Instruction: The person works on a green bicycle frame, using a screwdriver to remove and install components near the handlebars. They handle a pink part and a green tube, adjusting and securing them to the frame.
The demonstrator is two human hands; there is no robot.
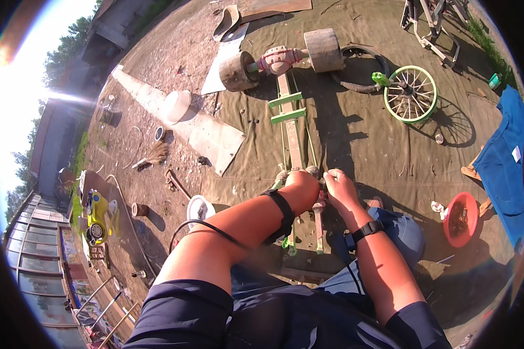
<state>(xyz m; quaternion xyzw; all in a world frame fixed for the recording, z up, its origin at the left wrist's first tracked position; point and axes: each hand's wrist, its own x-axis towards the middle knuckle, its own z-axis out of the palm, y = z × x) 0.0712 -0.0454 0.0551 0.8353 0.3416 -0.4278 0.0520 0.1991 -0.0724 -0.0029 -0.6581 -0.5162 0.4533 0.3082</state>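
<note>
Just ahead of both grips, a wooden beam [293, 125] is seen; rope [283, 174] is clenched by left hand [300, 185] and right hand [339, 187].

Axle with 2 wheels [280, 58] beyond beam [294, 136], spoked wheel [411, 93] right

An outdoor dirt work yard, with an axle [280, 58], spoked wheel [411, 93] and scrap boards [183, 119] strewn about.

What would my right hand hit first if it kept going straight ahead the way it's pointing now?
Probably the long wooden beam. The right hand points up and slightly left along it, toward the green crossbars, with the axle with two log wheels beyond. Depth is hard to judge.
</note>
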